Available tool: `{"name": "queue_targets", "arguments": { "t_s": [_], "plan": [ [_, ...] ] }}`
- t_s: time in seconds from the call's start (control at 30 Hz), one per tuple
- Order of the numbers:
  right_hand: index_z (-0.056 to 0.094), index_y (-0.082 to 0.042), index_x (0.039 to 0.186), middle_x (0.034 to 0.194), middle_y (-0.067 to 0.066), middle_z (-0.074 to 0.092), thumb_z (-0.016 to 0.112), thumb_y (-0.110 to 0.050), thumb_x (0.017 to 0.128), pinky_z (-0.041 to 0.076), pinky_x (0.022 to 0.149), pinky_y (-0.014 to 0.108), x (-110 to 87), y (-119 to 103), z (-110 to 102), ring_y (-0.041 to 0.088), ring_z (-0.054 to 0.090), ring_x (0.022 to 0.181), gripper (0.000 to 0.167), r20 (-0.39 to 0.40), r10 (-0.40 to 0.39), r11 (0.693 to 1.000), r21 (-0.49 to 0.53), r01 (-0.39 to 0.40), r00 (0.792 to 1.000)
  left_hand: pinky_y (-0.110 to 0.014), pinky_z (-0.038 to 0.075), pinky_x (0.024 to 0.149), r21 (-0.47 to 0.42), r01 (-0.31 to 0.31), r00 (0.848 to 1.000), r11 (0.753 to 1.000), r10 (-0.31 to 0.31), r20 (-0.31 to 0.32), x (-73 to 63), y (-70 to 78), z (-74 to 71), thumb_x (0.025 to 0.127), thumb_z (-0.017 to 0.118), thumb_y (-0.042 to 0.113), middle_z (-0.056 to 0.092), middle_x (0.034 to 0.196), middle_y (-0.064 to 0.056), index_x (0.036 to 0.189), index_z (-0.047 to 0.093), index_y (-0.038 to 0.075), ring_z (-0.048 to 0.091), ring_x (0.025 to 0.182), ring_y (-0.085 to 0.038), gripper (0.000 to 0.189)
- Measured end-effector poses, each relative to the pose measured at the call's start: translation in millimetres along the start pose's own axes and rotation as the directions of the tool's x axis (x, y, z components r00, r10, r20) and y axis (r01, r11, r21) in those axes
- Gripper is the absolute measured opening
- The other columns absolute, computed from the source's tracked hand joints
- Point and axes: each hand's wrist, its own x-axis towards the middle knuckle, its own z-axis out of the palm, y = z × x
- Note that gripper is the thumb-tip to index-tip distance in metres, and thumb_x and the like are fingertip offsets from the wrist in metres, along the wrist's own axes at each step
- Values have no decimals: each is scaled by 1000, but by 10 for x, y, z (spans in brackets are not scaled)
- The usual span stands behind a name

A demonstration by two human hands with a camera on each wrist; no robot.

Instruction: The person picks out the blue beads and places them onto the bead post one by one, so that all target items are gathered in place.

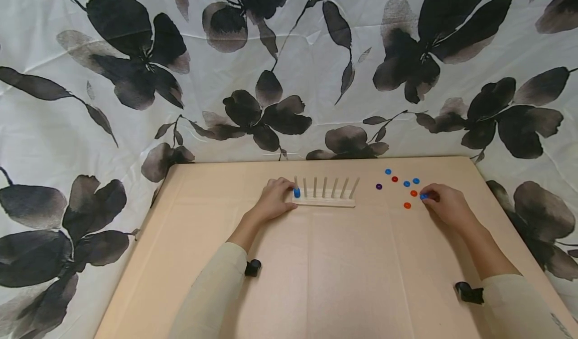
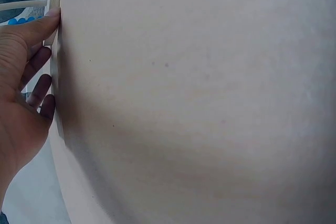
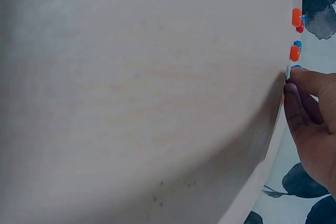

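My left hand [image 1: 273,198] grips the left end of a wooden peg rack [image 1: 325,203], a low base with several upright thin pegs. Stacked blue beads [image 1: 296,193] sit on its leftmost peg, right by the fingers. In the left wrist view the thumb lies along the base's edge, and the blue beads [image 2: 23,21] show partly behind the hand. Over on the right, my right hand [image 1: 447,204] pinches a blue bead [image 1: 423,196] between thumb and fingertips, low at the tabletop. That bead is mostly hidden by the fingers in the right wrist view.
Loose beads lie between the rack and my right hand: a purple bead [image 1: 379,186], a red bead [image 1: 395,179], orange beads [image 1: 407,205] and several blue ones [image 1: 388,171]. The light wooden table [image 1: 352,269] ends just behind them, against a floral cloth [image 1: 271,53].
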Motion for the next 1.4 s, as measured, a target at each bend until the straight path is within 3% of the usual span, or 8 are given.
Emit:
{"name": "queue_targets", "arguments": {
  "t_s": [0.13, 0.23, 0.37, 0.67, 1.13, 1.4],
  "plan": [
    [65, 2, 115, 105, 23, 69, 71, -10, 97, 55, 86, 56, 0, -27, -14, 36, 61, 94, 22, -5, 22, 1000, 19, -22, 1000, -50, 38, 109, -6, 4, 1000, 1000, -4, -8, -2, 3, -4, 86, 85, 28, 62, 135, -5, 132, 66, 11, 47, 127, -31, 52],
    [65, 2, 115, 104, 22, 68, 74, -13, 96, 57, 79, 44, 8, -68, -34, 34, 59, 93, 26, -20, 30, 999, 43, -29, 999, -50, 39, 109, -4, 9, 1000, 1000, -9, -13, -1, -4, 1, 86, 85, 28, 62, 134, -5, 132, 66, 11, 48, 127, -31, 52],
    [66, 0, 115, 103, 21, 69, 75, -12, 94, 50, 71, 19, 26, -159, -83, 32, 60, 92, 26, -46, 15, 998, 64, -12, 999, -50, 38, 110, -3, 12, 1000, 1000, -12, -14, 12, -13, 12, 86, 85, 27, 62, 133, -5, 132, 66, 11, 48, 127, -32, 53],
    [68, -1, 114, 101, 19, 72, 77, -7, 92, 39, 67, 3, 90, -381, -230, 31, 63, 91, 24, -112, -67, 993, 87, 77, 991, -51, 38, 111, -1, 17, 1000, 1000, -17, -16, 44, -3, 22, 87, 85, 28, 62, 135, -5, 133, 66, 11, 47, 128, -32, 53],
    [72, -6, 108, 92, 9, 73, 80, -12, 91, 47, 67, 12, 335, -907, -372, 18, 63, 82, 20, -117, -198, 970, 118, 212, 973, -50, 37, 111, -11, 36, 999, 999, -36, -19, 76, 17, 24, 87, 84, 28, 61, 135, -4, 133, 65, 11, 46, 128, -31, 52],
    [73, -5, 107, 91, 8, 70, 79, -9, 91, 45, 69, 11, 519, -1236, -391, 22, 62, 84, 17, -101, -259, 951, 146, 272, 961, -49, 38, 110, -10, 39, 999, 999, -39, -22, 110, 37, 13, 87, 85, 27, 61, 135, -4, 133, 65, 11, 47, 127, -31, 52]
  ]
}}
